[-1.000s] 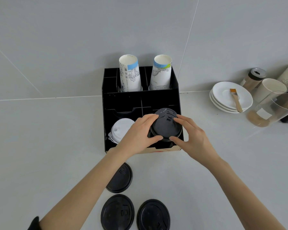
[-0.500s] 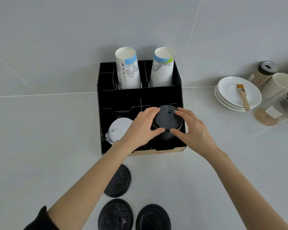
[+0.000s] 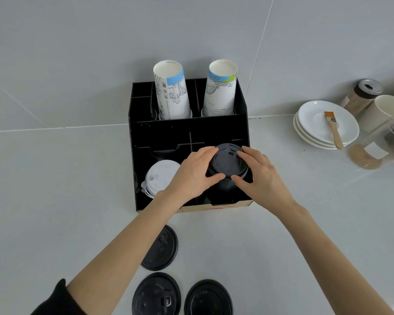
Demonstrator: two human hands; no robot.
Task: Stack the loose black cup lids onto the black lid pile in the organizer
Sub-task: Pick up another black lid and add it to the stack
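A black organizer (image 3: 159,137) stands against the wall. In its front right compartment rises the black lid pile (image 3: 226,164). My left hand (image 3: 191,176) grips the pile's left side and my right hand (image 3: 259,176) its right side, thumbs at the front rim of the top lid. Three loose black lids lie upside down on the counter in front: one (image 3: 162,248) partly under my left forearm, one (image 3: 156,294) near the bottom edge, one (image 3: 208,297) to its right.
A white lid pile (image 3: 160,176) fills the front left compartment. Two stacks of paper cups (image 3: 172,92) (image 3: 220,89) stand in the back row. At the right are stacked white saucers (image 3: 323,126) with a brush (image 3: 333,128), a shaker (image 3: 362,94), cups and a clear jar (image 3: 378,148).
Both hands stay clasped around the top of the black lid pile and have pressed slightly closer on it. The view has shifted a little nearer the organizer.
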